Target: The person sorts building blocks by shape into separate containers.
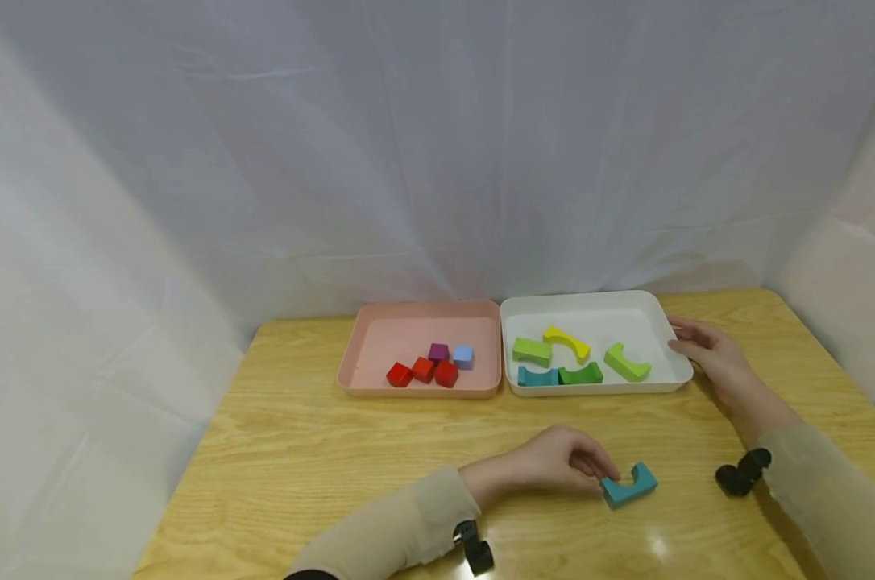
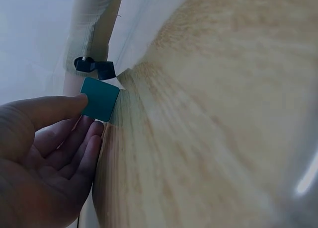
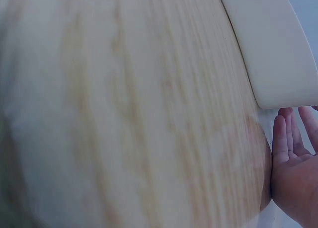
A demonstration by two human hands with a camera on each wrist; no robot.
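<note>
Head view: low in the frame, right of centre, the left hand (image 1: 553,463) pinches a teal arch block (image 1: 629,484) lying on the wooden table (image 1: 300,451). At right, the right hand (image 1: 709,354) rests with relaxed fingers against the white tray (image 1: 669,338).
Left wrist view: fingertips (image 2: 82,101) touch the block at upper left.
Right wrist view: straight fingers (image 3: 280,133) lie at lower right, under the tray's edge
</note>
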